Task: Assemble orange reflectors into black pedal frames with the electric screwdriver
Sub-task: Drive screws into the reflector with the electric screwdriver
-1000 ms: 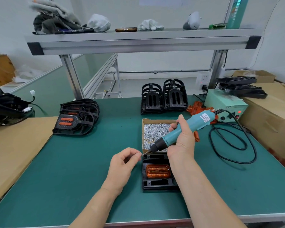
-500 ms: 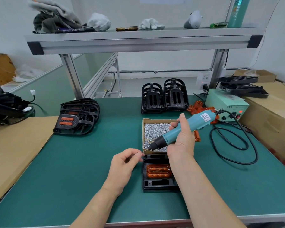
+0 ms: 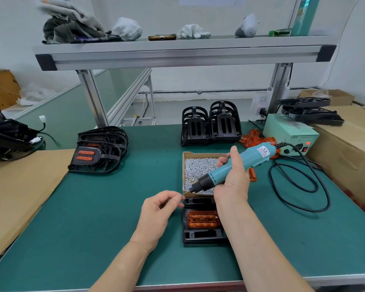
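Observation:
A black pedal frame (image 3: 200,237) lies on the green table in front of me with an orange reflector (image 3: 202,219) seated in its middle. My right hand (image 3: 233,180) grips the teal electric screwdriver (image 3: 230,167), tilted with its bit pointing down-left above the frame's far end. My left hand (image 3: 158,209) pinches a small screw (image 3: 182,195) at the bit's tip. Behind stands a cardboard box of silver screws (image 3: 196,167). Loose orange reflectors (image 3: 253,139) lie further back.
Two stacks of empty black frames (image 3: 211,125) stand at the back centre. Finished pedals (image 3: 99,150) lie at the left. The screwdriver's power box (image 3: 289,131) and its looped black cable (image 3: 299,186) sit at the right, beside cardboard boxes (image 3: 350,152). A shelf frame (image 3: 177,53) spans overhead.
The screwdriver has tilted up slightly and its tip rose a little. My left hand stays pinched at the bit's tip.

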A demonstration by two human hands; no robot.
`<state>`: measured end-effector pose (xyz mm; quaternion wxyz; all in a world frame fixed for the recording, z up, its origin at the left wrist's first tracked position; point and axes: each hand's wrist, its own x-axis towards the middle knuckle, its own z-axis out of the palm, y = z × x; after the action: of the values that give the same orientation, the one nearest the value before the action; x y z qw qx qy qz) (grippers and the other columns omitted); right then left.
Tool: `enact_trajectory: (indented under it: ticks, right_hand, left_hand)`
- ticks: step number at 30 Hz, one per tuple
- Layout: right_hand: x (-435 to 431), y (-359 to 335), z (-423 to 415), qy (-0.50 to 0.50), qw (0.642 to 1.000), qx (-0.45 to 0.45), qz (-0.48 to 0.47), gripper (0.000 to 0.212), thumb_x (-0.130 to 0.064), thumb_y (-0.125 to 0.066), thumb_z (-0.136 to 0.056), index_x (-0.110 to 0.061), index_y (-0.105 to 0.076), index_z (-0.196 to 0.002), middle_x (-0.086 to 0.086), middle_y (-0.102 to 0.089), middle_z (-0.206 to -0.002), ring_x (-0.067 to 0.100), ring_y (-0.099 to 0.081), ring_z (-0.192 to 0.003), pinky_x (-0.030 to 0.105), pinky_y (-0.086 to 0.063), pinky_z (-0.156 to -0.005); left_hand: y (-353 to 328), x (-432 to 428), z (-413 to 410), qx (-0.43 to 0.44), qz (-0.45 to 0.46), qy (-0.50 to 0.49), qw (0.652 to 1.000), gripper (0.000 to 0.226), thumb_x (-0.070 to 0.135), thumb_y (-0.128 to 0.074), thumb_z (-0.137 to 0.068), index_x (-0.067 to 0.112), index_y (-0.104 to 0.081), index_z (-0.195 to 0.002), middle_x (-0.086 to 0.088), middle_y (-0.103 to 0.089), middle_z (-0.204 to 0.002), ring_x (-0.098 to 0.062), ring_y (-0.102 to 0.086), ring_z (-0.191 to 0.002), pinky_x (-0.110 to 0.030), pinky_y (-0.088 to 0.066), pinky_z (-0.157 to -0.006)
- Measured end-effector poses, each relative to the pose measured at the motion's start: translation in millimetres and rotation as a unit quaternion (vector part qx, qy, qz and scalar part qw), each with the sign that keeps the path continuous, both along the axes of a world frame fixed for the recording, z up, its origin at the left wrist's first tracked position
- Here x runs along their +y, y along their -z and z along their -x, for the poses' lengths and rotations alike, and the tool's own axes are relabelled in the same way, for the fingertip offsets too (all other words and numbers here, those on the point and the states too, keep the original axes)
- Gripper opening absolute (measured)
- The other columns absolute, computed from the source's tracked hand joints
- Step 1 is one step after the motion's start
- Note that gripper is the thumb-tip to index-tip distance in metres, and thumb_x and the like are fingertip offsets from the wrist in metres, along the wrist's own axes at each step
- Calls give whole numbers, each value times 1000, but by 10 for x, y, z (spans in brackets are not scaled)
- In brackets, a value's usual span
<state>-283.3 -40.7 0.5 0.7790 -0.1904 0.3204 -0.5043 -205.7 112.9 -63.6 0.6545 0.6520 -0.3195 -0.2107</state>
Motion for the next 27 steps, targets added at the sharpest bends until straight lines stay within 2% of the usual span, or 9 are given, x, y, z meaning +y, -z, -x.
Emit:
enact_trajectory:
  ticks: [7, 12, 23, 27]
  right_hand:
    - [6, -3, -3, 1, 1000, -4, 8, 24, -28, -79, -87, -20, -62, -102, -7, -66, -59, 4, -63, -54, 24, -53, -65]
    - [-20, 1, 5, -2, 1000, -7, 11, 26, -28, -78, -87, -18, -62, -104, -6, -65, -59, 4, -62, -54, 20, -54, -57]
    - [-10, 8, -10, -4, 1000, 10, 12, 30, -31, -79, -87, -20, -62, -109, -7, -66, -61, 4, -63, -56, 21, -53, -56]
    - [-9, 17, -24, 1, 1000, 9, 14, 26, -29, -78, -88, -19, -62, -105, -8, -65, -60, 4, -62, -54, 16, -52, -52]
  left_hand:
    - [22, -1, -10, 7, 5, -3, 1000, 15, 9, -64, -94, 12, -77, -85, -7, -73, -78, -10, -64, -79, -20, -51, -80]
    - [26, -10, -7, 8, 3, -2, 1000, 15, 9, -64, -94, 12, -76, -86, -7, -73, -79, -11, -64, -80, -23, -51, -81]
    - [27, -7, -19, 9, 6, 2, 1000, 16, 10, -65, -93, 15, -77, -84, -7, -73, -79, -11, -64, -79, -20, -51, -80]
    - [21, -6, -13, 12, 7, 3, 1000, 17, 9, -65, -93, 16, -77, -84, -7, -74, -79, -10, -65, -79, -20, -51, -80]
